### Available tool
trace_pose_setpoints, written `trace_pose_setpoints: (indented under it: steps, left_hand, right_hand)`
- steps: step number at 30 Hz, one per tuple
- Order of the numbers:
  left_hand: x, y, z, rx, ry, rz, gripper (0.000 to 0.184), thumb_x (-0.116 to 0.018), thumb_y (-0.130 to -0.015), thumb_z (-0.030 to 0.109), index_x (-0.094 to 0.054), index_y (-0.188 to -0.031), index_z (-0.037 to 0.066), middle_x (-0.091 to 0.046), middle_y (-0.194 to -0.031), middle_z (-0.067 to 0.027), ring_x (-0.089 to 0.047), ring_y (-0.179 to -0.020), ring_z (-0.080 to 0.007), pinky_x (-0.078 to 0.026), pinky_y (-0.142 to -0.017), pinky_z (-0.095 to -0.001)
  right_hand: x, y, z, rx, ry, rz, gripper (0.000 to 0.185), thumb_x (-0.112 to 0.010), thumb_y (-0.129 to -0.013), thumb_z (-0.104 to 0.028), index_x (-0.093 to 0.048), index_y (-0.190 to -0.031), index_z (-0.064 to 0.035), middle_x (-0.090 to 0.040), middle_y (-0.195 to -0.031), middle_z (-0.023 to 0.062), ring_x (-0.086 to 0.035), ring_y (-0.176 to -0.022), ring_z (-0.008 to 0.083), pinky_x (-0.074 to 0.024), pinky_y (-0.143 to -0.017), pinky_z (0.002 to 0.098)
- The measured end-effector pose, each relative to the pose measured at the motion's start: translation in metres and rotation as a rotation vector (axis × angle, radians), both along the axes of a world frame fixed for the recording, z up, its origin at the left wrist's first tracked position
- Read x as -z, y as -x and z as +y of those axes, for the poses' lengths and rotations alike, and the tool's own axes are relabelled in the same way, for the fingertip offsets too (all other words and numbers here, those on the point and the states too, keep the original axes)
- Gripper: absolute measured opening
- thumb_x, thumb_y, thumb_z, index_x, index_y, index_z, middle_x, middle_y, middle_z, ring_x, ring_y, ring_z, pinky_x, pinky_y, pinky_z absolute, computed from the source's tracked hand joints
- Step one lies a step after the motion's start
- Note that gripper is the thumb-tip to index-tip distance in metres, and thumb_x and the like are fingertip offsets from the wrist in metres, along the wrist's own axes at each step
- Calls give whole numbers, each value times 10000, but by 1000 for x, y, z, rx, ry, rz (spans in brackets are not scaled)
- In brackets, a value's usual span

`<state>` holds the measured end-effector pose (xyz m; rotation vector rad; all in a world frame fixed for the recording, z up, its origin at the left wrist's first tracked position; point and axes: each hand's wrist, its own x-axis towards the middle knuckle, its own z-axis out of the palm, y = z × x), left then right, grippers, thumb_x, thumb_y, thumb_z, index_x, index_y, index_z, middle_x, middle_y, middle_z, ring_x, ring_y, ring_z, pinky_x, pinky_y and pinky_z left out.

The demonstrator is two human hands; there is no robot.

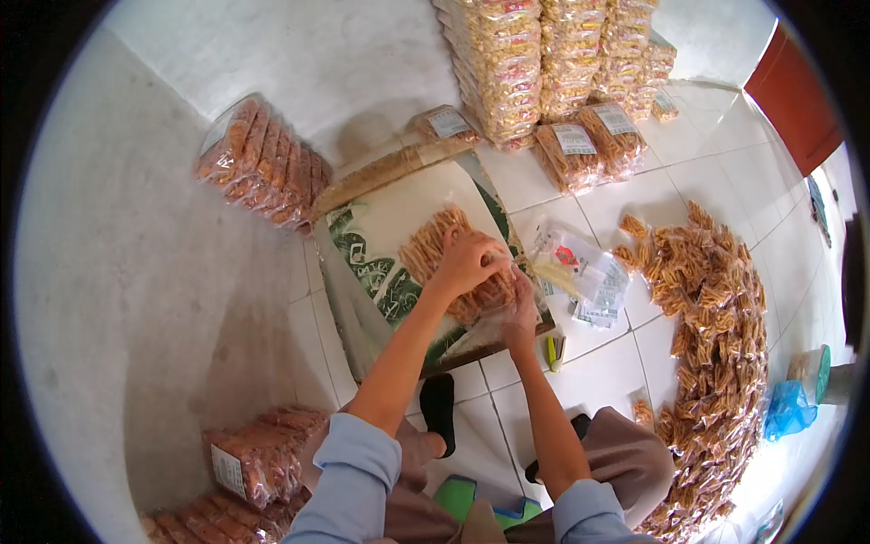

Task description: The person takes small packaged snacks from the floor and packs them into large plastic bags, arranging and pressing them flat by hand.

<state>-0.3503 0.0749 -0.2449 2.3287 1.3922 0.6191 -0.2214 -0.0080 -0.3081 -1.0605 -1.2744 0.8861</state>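
Observation:
A clear plastic bag of brown snack sticks lies on a low table with a white and green printed top. Over the bag's upper right part, my left hand has its fingers bent and pressed together on the plastic. My right hand is closed round the bag's right end, close to my left fingertips. Both hands touch the bag, and part of its contents is hidden beneath them. Just right of the table are flat printed plastic bags and a yellow-green and black stapler on the floor.
A long heap of small snack packets covers the floor at right. Tall stacks of packed bags stand at the back, with filled bags before them. More filled bags lean on the left wall. A green stool is beneath me.

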Motion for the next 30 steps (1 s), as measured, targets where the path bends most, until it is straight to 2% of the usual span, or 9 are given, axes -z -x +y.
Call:
trace_pose_setpoints:
  steps: [3, 7, 14, 18, 20, 22, 23, 26, 30]
  left_hand:
    - [12, 2, -5, -111, -125, -171, 163, -589, -809, 231, -614, -878, 85, -580, -933, -67, -481, -992, -254, -303, -928, -411]
    - [6, 2, -14, -131, -176, -265, 109, -582, -800, 117, -589, -870, 35, -562, -926, -89, -472, -978, -288, -399, -846, -377]
    - [7, 5, -14, -98, -92, -266, 175, -603, -809, 197, -609, -897, 45, -573, -919, -53, -459, -1004, -229, -398, -856, -348]
    - [3, 2, -18, 6, -143, -74, 250, -605, -793, 324, -642, -892, 97, -606, -932, -29, -457, -1020, -206, -276, -962, -393]
    - [1, 2, -19, 15, -104, -41, 277, -602, -786, 368, -651, -893, 117, -616, -934, -23, -459, -1025, -200, -220, -1000, -406]
    - [0, 3, -21, 43, -25, -40, 298, -597, -778, 407, -655, -903, 143, -620, -946, -9, -464, -1036, -189, -132, -1037, -412]
    - [-1, 2, -21, 43, -25, -40, 298, -597, -778, 407, -655, -903, 143, -620, -946, -9, -464, -1036, -189, -132, -1037, -412]
    - [-1, 3, -22, 64, -4, -66, 300, -611, -760, 425, -657, -904, 166, -621, -952, 17, -471, -1043, -179, -108, -1050, -421]
    - [1, -1, -19, 27, -6, -3, 258, -616, -758, 416, -662, -873, 189, -625, -941, 47, -472, -1049, -163, -88, -1050, -464]
  right_hand:
    - [-4, -4, -5, 71, 111, -32, 420, -393, -806, -1, -382, -1225, 27, -409, -1275, 187, -438, -1168, 285, -327, -978, 335]
    - [0, 3, -2, 78, 161, -90, 396, -416, -813, -34, -380, -1206, -8, -499, -1147, 194, -526, -1035, 295, -403, -861, 342]
    - [-16, 3, -2, 104, 223, 35, 316, -452, -845, -58, -392, -1155, -81, -570, -952, 160, -597, -727, 282, -453, -671, 350]
    - [-16, 2, -8, 119, 319, -39, 306, -491, -835, -62, -435, -1135, -70, -569, -910, 161, -587, -689, 262, -452, -628, 345]
    - [-12, 1, -9, 224, 287, -370, 296, -503, -809, -33, -493, -1104, -58, -563, -859, 152, -580, -712, 264, -448, -604, 346]
    - [-14, 3, -7, 269, 134, -440, 306, -502, -792, -11, -509, -1096, -45, -560, -878, 159, -575, -749, 281, -450, -634, 347]
    - [-16, 3, -4, 317, -25, -510, 316, -501, -775, 10, -525, -1088, -32, -557, -897, 166, -570, -787, 298, -452, -665, 349]
    - [-12, 5, 4, 155, 53, -302, 357, -474, -801, 15, -479, -1157, 4, -530, -1067, 187, -551, -904, 341, -446, -802, 347]
    - [-8, -3, 1, 205, -125, -505, 361, -461, -807, 38, -482, -1162, -19, -503, -1120, 171, -562, -908, 304, -457, -792, 342]
